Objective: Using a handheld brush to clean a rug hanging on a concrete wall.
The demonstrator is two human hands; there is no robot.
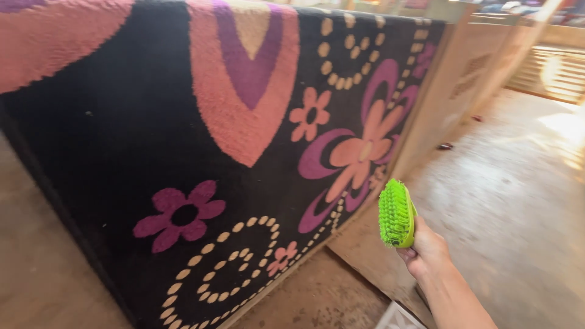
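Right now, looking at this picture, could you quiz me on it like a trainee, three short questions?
1. True or false: the right hand holds a green brush.
2. Which way do the bristles face: (a) toward the rug, (b) toward the concrete floor, (c) straight down?
3. Is the brush touching the rug?

Key: 1. True. 2. (a). 3. No, it is held apart from the rug's lower edge. The left hand is out of view.
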